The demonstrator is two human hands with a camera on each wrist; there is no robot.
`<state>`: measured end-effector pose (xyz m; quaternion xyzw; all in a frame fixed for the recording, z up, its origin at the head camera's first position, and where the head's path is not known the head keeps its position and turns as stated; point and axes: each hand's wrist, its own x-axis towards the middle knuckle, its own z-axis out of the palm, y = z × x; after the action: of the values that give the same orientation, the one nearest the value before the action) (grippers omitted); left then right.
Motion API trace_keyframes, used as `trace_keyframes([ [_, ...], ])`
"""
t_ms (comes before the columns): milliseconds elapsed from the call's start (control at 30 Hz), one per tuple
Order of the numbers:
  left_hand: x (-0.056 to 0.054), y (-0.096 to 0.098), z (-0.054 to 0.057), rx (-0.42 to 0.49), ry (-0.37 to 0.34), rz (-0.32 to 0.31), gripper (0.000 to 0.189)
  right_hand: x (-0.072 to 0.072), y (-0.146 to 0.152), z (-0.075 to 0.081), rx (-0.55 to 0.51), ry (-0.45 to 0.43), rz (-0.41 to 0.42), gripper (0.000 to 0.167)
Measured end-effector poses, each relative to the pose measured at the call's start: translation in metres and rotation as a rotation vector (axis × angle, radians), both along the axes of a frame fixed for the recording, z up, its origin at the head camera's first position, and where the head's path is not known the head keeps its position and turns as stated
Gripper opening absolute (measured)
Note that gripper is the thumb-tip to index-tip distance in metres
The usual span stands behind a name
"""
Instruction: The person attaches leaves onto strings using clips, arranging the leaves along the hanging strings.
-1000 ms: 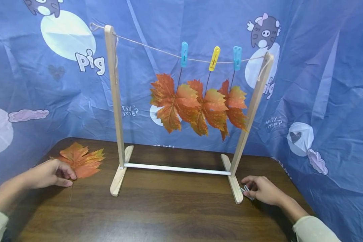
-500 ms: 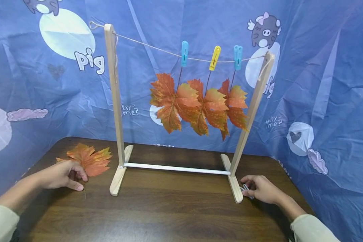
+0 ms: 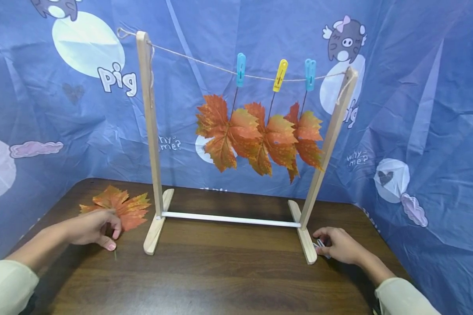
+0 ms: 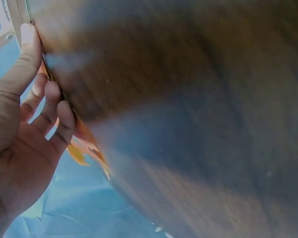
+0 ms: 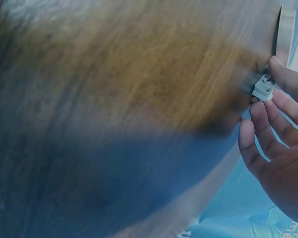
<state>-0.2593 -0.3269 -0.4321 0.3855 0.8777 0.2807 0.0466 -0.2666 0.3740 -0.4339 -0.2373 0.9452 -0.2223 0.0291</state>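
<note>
In the head view, an orange autumn leaf (image 3: 130,210) lies at the table's left with its stem towards me. My left hand (image 3: 96,229) is at that stem, thumb and curved fingers along it; in the left wrist view the stem passes the thumb tip and fingertips (image 4: 64,111). My right hand (image 3: 340,247) pinches a pale grey clothespin (image 5: 263,89) low over the table, just outside the stand's right foot. Three similar leaves (image 3: 230,131) hang by their stems from the string (image 3: 193,59), held by two blue clothespins (image 3: 241,70) and a yellow clothespin (image 3: 280,76).
The wooden stand has a left post (image 3: 149,122), a right post (image 3: 329,144) and a white crossbar (image 3: 228,219) between its feet. It stands on the brown table (image 3: 220,271). Blue printed cloth (image 3: 236,26) surrounds the back and sides.
My left hand has moved rightward along the table, and the leaf has slid right with it, closer to the stand's left foot. The right hand and its clothespin have barely moved.
</note>
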Motion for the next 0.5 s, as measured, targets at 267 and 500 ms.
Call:
trace_keyframes([
  [267,-0.0005,0.0029,-0.0001,0.005,0.044,-0.054,0.030,0.0003,-0.0011,0.0010,0.015,0.014,-0.018,0.030],
  [500,-0.0014,0.0019,-0.0038,0.041,-0.005,-0.055,0.027,0.0040,-0.0037,0.0026,0.011,0.010,-0.016,0.030],
])
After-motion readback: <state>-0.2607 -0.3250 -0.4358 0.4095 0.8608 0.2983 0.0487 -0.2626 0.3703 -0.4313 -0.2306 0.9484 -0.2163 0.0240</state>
